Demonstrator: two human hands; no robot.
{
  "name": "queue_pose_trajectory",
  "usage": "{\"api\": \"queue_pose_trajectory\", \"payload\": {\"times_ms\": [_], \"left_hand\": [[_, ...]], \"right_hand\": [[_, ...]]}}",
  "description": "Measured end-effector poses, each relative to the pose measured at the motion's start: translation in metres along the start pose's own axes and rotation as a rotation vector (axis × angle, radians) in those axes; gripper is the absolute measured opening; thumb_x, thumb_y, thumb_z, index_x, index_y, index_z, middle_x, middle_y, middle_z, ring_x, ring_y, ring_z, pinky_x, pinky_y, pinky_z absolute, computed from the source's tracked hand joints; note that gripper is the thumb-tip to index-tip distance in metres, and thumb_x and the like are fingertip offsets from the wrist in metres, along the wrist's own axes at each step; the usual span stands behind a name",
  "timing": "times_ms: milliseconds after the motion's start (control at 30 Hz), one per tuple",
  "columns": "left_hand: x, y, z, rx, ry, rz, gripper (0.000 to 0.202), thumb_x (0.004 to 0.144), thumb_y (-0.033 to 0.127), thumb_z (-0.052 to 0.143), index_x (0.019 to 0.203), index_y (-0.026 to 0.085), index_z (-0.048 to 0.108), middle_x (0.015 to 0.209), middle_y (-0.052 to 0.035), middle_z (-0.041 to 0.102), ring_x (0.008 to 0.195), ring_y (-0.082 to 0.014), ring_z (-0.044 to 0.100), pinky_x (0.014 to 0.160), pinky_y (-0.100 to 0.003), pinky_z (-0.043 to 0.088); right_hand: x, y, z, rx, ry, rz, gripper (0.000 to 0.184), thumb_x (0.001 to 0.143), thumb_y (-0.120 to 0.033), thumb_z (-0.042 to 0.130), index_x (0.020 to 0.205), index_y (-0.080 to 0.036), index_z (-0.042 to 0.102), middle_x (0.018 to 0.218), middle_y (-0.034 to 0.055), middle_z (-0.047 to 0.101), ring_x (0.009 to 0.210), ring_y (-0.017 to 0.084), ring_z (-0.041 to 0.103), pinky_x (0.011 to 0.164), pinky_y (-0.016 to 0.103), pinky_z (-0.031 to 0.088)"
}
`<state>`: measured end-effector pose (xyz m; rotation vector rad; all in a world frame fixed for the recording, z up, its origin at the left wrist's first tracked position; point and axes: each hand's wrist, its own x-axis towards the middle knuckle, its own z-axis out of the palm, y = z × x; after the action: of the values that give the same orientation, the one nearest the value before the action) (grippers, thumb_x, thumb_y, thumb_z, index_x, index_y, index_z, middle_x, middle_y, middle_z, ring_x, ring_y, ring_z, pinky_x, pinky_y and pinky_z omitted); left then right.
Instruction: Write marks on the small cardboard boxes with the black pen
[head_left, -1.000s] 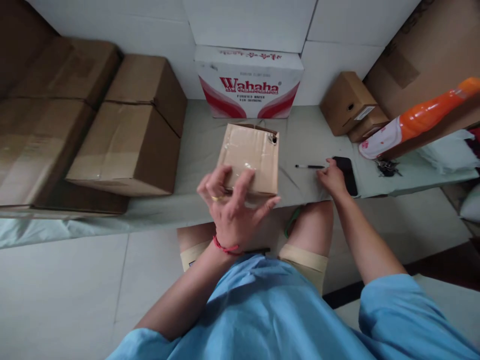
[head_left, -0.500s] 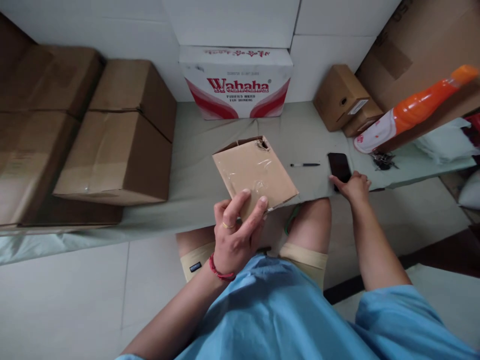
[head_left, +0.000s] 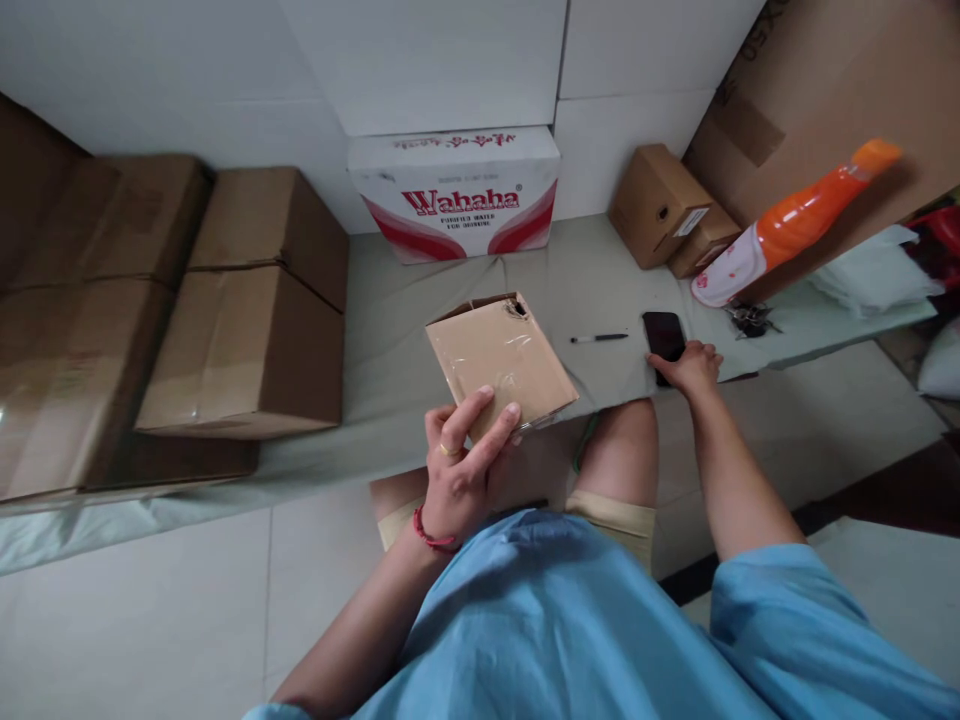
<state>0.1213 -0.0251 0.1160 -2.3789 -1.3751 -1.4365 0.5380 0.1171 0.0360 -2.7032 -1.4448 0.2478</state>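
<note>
My left hand (head_left: pixel 466 455) grips a small tan cardboard box (head_left: pixel 506 350) by its near edge. Two fingers lie on the box's top face, which carries clear tape and has a torn hole at the far corner; the thumb is hidden. Over to the right, my right hand (head_left: pixel 691 368) is closed around the near end of a black smartphone (head_left: pixel 663 330), thumb on its left side and fingers at its right. The phone lies on the cloth-covered table (head_left: pixel 390 350). Between box and phone rests a pen (head_left: pixel 598 338).
Large cardboard boxes (head_left: pixel 240 310) stand on the left. A white and red water carton (head_left: pixel 457 205) is against the wall. Toward the right are smaller brown boxes (head_left: pixel 660 210), an orange bottle (head_left: pixel 787 230), keys (head_left: pixel 752 320) and a white plastic bag (head_left: pixel 874 275).
The camera's view has tilted and shifted slightly, so the table's things appear a little lower and the right-hand ones further left. Both hands keep their holds on the box and the phone.
</note>
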Motion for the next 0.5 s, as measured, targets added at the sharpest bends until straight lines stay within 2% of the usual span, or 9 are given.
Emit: {"api": "queue_pose_trajectory", "payload": {"times_ms": [167,300,400,500], "left_hand": [[0.0,0.0,0.001,-0.006,0.003,-0.005,0.057,0.099,0.011,0.076,0.151,0.029,0.062,0.147,-0.016,0.061,0.122,-0.0284,0.063,0.1,-0.042,0.052],[-0.001,0.0,0.003,-0.001,0.022,-0.003,0.058,0.099,0.011,0.075,0.152,0.031,0.063,0.146,-0.016,0.063,0.122,-0.0285,0.064,0.099,-0.041,0.053],[-0.002,-0.001,0.004,-0.002,0.029,-0.009,0.063,0.098,0.012,0.076,0.155,0.033,0.062,0.146,-0.0153,0.064,0.121,-0.0284,0.064,0.098,-0.041,0.053],[-0.001,-0.002,0.004,-0.004,0.025,-0.014,0.063,0.097,0.012,0.077,0.154,0.034,0.063,0.146,-0.0149,0.065,0.119,-0.0278,0.065,0.098,-0.041,0.052]], "right_hand": [[-0.006,0.002,-0.007,-0.049,-0.056,-0.024,0.099,0.081,-0.062,0.082,0.148,0.004,0.052,0.151,0.0411,0.052,0.14,0.051,0.056,0.115,0.059,0.046],[-0.018,0.006,-0.014,-0.036,-0.112,-0.007,0.103,0.076,-0.062,0.085,0.147,0.005,0.052,0.147,0.0406,0.054,0.131,0.048,0.065,0.113,0.057,0.051],[-0.03,0.006,-0.017,0.132,-0.098,0.009,0.089,0.071,-0.057,0.086,0.136,-0.002,0.061,0.136,0.034,0.064,0.128,0.046,0.066,0.109,0.057,0.055],[-0.053,-0.001,-0.024,0.358,-0.121,0.024,0.071,0.073,-0.062,0.082,0.122,-0.012,0.067,0.116,0.0231,0.074,0.115,0.04,0.071,0.095,0.054,0.061]]}}
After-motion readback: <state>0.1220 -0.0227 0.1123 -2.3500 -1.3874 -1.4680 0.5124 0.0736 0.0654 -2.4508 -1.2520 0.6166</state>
